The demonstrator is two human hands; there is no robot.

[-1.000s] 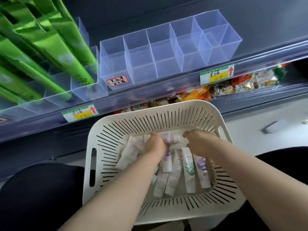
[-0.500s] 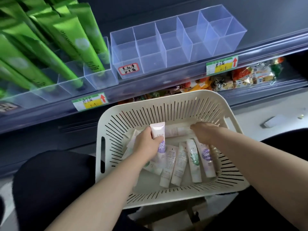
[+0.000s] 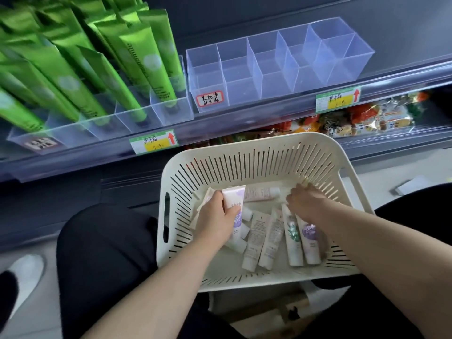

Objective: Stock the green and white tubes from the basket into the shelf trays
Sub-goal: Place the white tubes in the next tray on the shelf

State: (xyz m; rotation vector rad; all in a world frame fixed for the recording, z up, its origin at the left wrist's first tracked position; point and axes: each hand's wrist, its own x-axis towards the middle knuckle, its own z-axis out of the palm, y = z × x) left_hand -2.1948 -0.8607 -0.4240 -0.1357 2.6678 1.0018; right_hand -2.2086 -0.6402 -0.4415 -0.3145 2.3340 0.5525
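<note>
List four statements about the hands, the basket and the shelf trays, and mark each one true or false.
1. The left hand grips a white plastic tube with purple print. True.
2. The clear divided plastic tray on the right holds green tubes. False: its compartments are empty; the tall green tubes stand in the left clear tray.
3. The cream slotted plastic basket is empty. False: several white tubes lie in it.
4. The right hand is inside the basket. True.
</note>
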